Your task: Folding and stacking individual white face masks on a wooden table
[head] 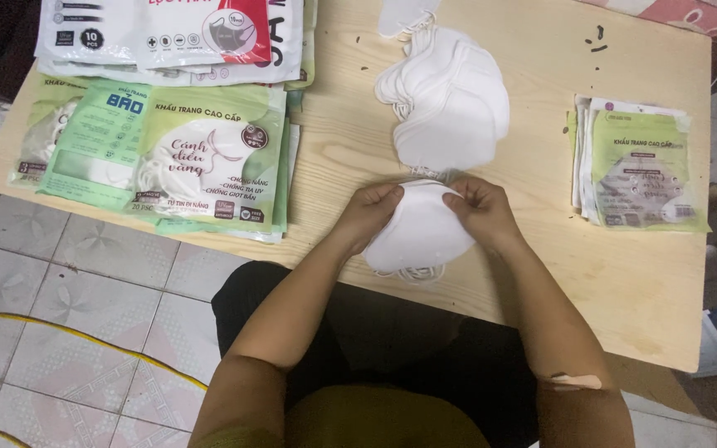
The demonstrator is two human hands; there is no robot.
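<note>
White folded fabric face mask (421, 232) pinched between both hands at the near table edge.
The left hand (371, 214) and right hand (481, 209) each clamp its top edge; elastic loops dangle below. Beyond the hands a white mask pile (450, 104) lies on the pale wooden table (641, 282), above patterned floor tiles (85, 315).

A small stack of white folded face masks (421, 232) lies flat at the table's near edge.
</note>
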